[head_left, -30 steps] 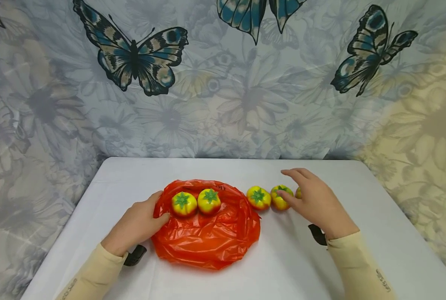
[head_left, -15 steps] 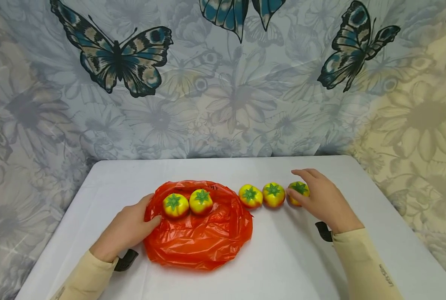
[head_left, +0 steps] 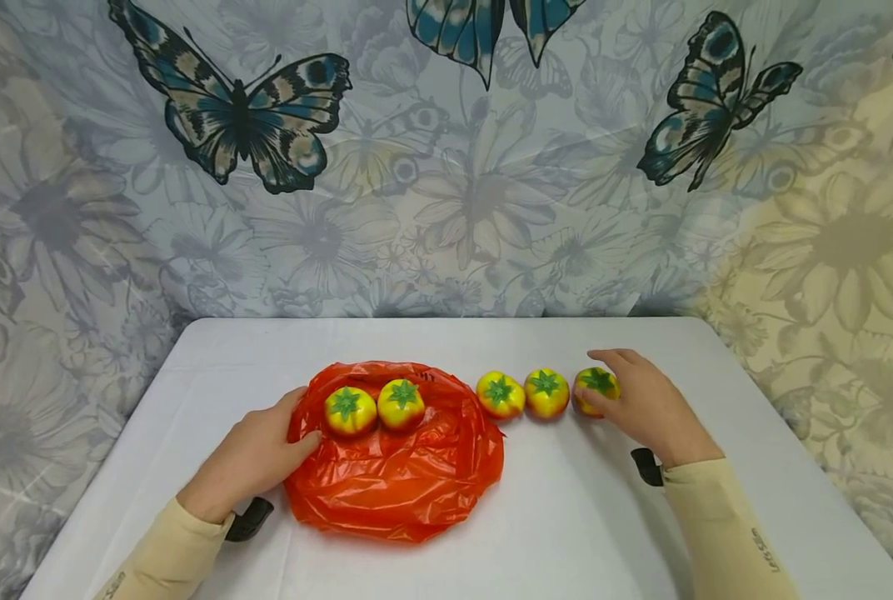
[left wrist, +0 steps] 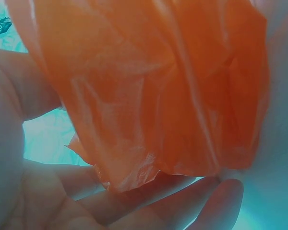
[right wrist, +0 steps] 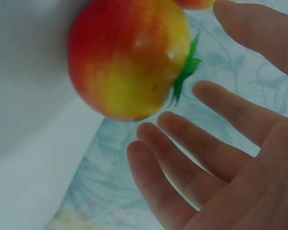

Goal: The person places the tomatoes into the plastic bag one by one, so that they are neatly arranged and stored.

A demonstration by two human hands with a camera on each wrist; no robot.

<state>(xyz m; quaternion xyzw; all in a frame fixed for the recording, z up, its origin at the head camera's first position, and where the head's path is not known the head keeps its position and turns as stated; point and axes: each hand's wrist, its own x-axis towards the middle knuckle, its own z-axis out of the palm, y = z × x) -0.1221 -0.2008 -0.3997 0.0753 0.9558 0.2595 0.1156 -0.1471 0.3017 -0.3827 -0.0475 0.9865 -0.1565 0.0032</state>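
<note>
A crumpled red plastic bag lies left of the table's middle, with two yellow-red toy tomatoes at its upper part; whether inside the opening or on top, I cannot tell. My left hand holds the bag's left edge, thumb over it; in the left wrist view the bag hangs between thumb and fingers. Right of the bag three more tomatoes stand in a row. Around the rightmost one my right hand is spread. In the right wrist view a gap separates the fingers from that tomato.
The left tomato of the row is close to the bag's right edge, and the middle one stands beside it. White cloth covers the table. Behind hangs a backdrop with flowers and butterflies.
My right hand has moved rightwards from the row's middle tomato to its rightmost one, which shows more fully now. My left hand keeps its place on the bag. The head view has shifted slightly.
</note>
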